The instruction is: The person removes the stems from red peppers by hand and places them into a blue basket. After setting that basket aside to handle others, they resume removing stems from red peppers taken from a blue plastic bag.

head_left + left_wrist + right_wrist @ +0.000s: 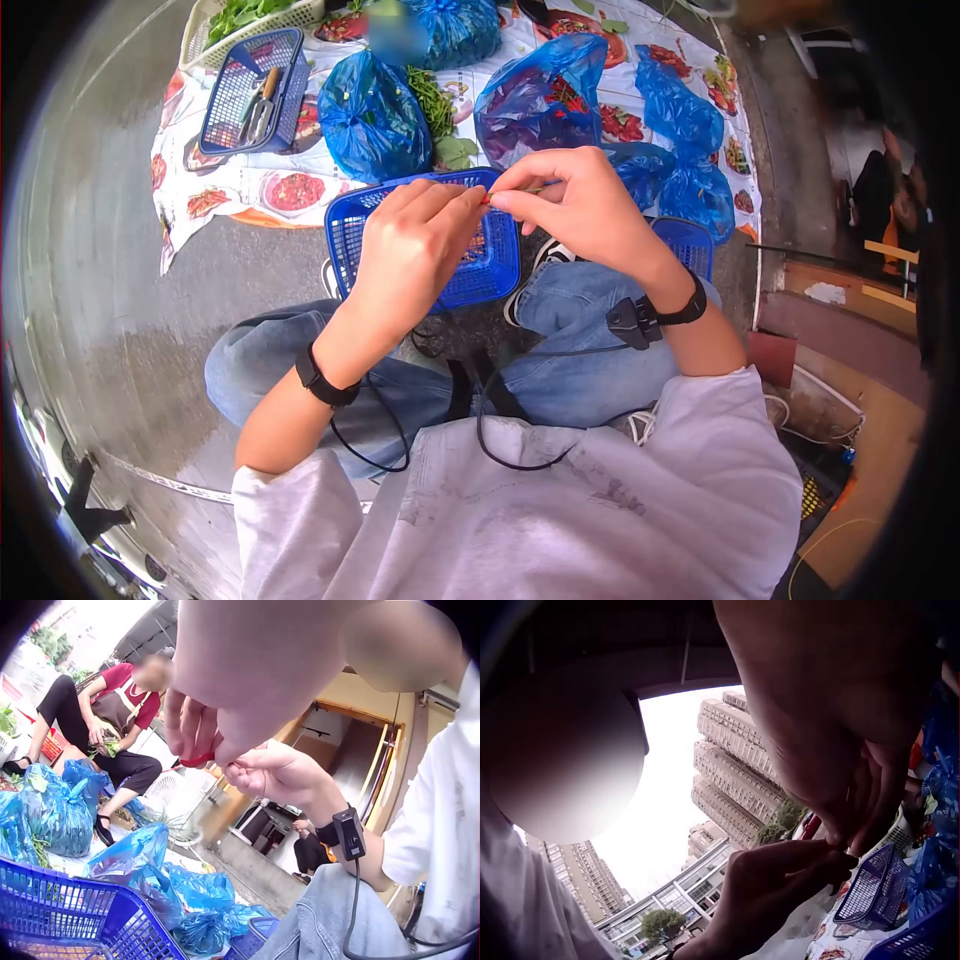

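Note:
In the head view both hands meet over the far rim of a blue plastic basket (475,288) set in front of the crossed legs. The left hand (420,240) holds a slim red chili pepper (196,760), which shows below its curled fingers in the left wrist view. Thumb and fingers of the right hand (585,205) pinch the pepper's end, where a bit of green stem shows. Small reddish pieces lie in the basket, partly hidden by the left hand. Just beyond the hands stands an open blue bag (540,95) with red peppers inside.
A patterned sheet (235,205) carries tied blue bags (372,120), leafy greens (432,105) and a smaller basket (225,140) with wooden-handled tools. Another blue basket (685,240) stands by the right knee. A seated person (120,705) handles greens across the sheet. Cables hang from the wrists.

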Demonstrator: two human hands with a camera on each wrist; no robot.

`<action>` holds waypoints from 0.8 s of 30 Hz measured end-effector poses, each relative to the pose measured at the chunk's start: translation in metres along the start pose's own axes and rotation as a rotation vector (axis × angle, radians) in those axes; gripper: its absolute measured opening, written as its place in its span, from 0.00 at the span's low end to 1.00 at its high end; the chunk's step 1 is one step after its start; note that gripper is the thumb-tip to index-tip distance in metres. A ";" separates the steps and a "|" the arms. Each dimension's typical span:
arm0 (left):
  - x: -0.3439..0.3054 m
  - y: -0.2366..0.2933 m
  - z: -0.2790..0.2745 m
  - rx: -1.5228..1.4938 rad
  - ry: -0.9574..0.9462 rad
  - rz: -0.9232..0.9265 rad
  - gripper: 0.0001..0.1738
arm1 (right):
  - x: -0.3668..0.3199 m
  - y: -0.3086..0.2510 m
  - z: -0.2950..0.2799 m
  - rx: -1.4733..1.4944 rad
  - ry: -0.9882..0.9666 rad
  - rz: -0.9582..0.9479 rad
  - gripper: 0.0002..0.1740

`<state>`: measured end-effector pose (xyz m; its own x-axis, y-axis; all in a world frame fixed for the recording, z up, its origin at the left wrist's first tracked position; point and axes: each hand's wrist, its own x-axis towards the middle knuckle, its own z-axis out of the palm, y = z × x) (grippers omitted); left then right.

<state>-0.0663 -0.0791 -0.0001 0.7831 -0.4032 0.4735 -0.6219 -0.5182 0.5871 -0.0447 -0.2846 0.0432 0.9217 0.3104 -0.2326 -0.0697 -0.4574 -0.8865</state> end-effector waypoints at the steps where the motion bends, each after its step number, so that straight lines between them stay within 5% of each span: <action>1: -0.001 0.000 0.001 -0.005 -0.002 -0.006 0.15 | 0.001 0.002 0.002 0.030 -0.005 -0.009 0.08; 24: -0.003 0.002 0.007 -0.160 0.139 -0.008 0.13 | 0.000 0.019 -0.003 0.493 -0.160 0.110 0.09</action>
<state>-0.0697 -0.0838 -0.0047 0.7863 -0.2853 0.5479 -0.6175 -0.3899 0.6831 -0.0455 -0.2957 0.0275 0.8320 0.4234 -0.3584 -0.3692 -0.0596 -0.9274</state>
